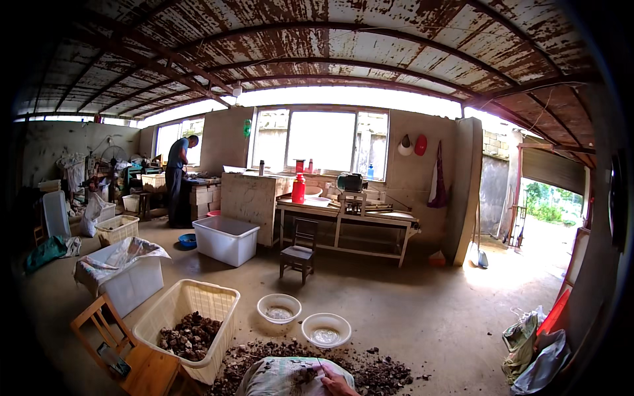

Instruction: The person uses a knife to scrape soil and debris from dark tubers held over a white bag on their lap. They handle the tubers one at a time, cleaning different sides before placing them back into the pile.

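Note:
At the bottom edge my right hand point(338, 383) is closed around a thin, dark, pointed tool, perhaps a knife, whose tip points up and away. It is over a pale cloth or sack point(277, 372) spread across my lap, with dark crumbs on it. My left hand cannot be made out. Dark brown, lumpy pieces point(384, 372) lie scattered on the floor around the cloth. More dark lumps point(190, 336) fill the bottom of a cream plastic crate point(225, 309) ahead to the left. Two white basins point(279, 319) stand on the floor ahead, seemingly with little in them.
A wooden chair point(148, 369) with a phone point(114, 360) on it stands at left. Beyond are white tubs point(227, 247), a small dark chair point(298, 252) and a workbench with a motor point(351, 182). A person point(176, 173) stands at a far bench. Sacks point(540, 356) lie at right.

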`<action>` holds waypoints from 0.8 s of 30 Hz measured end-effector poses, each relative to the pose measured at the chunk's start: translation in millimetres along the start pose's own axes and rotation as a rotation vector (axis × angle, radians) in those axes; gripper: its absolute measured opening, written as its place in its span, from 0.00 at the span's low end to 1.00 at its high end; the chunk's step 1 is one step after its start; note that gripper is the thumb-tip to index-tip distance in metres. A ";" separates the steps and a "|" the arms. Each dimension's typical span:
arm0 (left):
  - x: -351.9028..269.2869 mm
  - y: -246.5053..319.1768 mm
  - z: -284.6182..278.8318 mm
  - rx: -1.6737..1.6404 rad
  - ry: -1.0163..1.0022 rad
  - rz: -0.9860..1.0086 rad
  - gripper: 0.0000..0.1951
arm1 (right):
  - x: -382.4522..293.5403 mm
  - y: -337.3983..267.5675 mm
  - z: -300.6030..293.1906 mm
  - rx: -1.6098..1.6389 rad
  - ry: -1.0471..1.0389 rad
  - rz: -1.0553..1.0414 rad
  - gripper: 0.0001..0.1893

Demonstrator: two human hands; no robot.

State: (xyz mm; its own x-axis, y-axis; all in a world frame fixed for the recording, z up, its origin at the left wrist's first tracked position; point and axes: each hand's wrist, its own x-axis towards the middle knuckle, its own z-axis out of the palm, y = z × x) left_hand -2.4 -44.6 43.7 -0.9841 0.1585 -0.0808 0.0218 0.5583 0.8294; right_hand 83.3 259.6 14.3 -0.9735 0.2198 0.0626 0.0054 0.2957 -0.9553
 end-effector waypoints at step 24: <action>-16.6 -43.8 19.8 0.018 -0.072 -0.113 0.16 | 36.8 55.0 3.0 0.000 -0.121 0.024 0.32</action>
State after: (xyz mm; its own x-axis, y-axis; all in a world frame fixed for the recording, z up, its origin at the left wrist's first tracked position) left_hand 16.5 -55.6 -2.2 -0.9652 0.1518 -0.2130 -0.0845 0.5899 0.8031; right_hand 47.1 281.2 -36.8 -0.9935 0.1135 0.0044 0.0290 0.2913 -0.9562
